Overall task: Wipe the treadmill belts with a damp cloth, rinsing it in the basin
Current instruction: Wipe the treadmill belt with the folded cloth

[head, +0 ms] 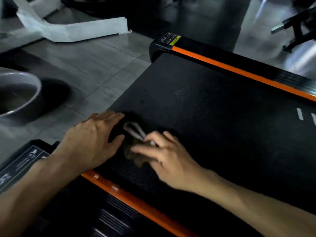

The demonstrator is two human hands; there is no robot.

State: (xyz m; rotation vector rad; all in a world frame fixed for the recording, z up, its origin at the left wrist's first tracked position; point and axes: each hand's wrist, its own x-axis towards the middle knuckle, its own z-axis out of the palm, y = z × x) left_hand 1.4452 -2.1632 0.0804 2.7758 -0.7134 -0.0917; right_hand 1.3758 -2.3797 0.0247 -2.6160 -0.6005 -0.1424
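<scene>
My left hand (92, 139) lies flat on the treadmill belt (196, 106) near its rear end, fingers straight and together, the fingertips reaching onto the dark cloth (131, 151). The cloth sits bunched on the belt between my two hands, close to the near side rail; it is so dark against the belt that I can hardly make out its outline, and a pale looped strip (133, 130) shows at its top. My right hand (164, 156) rests on the cloth from the other side, its fingers spread and pressing down, blurred; whether any of them curl round the fabric I cannot tell. The two hands are close but not touching, with the cloth in the gap.

The belt is black with a fine texture and carries short white dashes (300, 114) toward its far right. An orange stripe (239, 71) runs along the far side rail, and another orange stripe (130, 199) along the near rail under my forearms. A black end cap with a yellow label (168, 41) closes the far rear corner of the treadmill, and a printed label plate (24, 161) sits at the near rear corner beside my left wrist.

On the tiled floor (95, 65) off the rear end of the belt stands the grey basin (18, 96), well apart from the cloth, at the left edge of view. Farther back on the floor lies a white angled foam piece (77, 29). A dark metal frame (297, 23) shows at the upper right.
</scene>
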